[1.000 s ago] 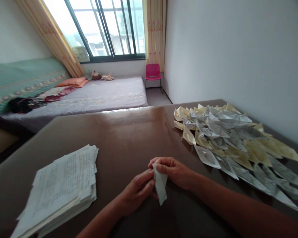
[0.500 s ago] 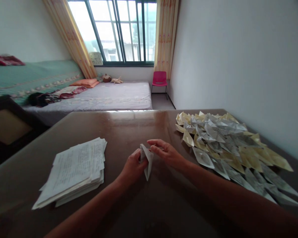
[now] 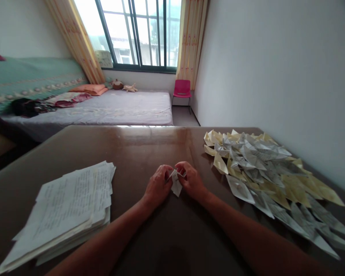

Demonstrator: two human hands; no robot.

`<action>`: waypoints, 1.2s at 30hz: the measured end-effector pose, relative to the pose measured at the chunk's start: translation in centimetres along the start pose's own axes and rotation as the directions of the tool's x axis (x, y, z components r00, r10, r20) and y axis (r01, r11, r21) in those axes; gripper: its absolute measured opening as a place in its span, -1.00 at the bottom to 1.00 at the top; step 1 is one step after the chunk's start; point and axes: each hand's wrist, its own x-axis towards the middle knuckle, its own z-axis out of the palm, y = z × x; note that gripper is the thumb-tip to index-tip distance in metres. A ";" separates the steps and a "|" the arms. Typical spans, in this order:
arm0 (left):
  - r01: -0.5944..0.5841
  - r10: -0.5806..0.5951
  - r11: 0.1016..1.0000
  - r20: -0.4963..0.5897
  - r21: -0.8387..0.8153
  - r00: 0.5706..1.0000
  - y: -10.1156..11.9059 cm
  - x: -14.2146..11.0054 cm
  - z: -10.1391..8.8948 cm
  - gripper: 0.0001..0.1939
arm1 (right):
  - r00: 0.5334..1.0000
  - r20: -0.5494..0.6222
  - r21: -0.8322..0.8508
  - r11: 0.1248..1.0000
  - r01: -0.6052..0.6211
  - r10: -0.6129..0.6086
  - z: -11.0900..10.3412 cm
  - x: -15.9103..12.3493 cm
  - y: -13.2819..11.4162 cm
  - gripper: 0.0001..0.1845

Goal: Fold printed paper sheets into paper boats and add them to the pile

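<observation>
A small folded white paper (image 3: 176,186) with writing on it is held between both hands over the middle of the table (image 3: 149,151). My left hand (image 3: 158,184) pinches its left side, fingers curled. On its right side, my right hand (image 3: 192,182) pinches the other edge. The paper is spread in a diamond shape with its point toward me; parts of it are hidden by the fingers. To the right lie many folded paper boats (image 3: 247,161), white and yellowish. A stack of written paper sheets (image 3: 71,203) lies to the left.
Beyond the table stands a bed (image 3: 132,105) with orange pillows (image 3: 92,89) and soft toys. A pink chair (image 3: 182,89) is by the window wall. The white wall (image 3: 276,69) runs along the right side.
My right hand has taken hold of the folded paper, which was in my left hand alone. The paper has turned and spread from an upright narrow shape into a diamond. The view has shifted slightly.
</observation>
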 end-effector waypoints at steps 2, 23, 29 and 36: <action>0.010 -0.011 0.999 0.013 0.041 1.000 -0.6 0.3 -0.1 -0.81 | 0.999 0.001 -0.035 0.999 0.041 -0.041 -0.2 0.1 0.6 -0.72; -0.438 0.338 0.857 0.343 0.273 0.876 -1.7 -0.2 -2.6 -0.78 | 0.891 0.429 -0.271 0.920 0.282 -0.146 -4.6 0.7 3.0 -0.66; -0.577 0.440 0.765 0.424 0.284 0.792 -1.5 -0.1 -2.9 -0.75 | 0.897 0.416 -0.256 0.927 0.275 -0.151 -4.7 0.7 2.6 -0.64; -0.589 0.443 0.746 0.427 0.312 0.788 -1.4 -0.1 -2.6 -0.77 | 0.917 0.365 -0.305 0.909 0.284 -0.164 -3.0 0.3 1.9 -0.75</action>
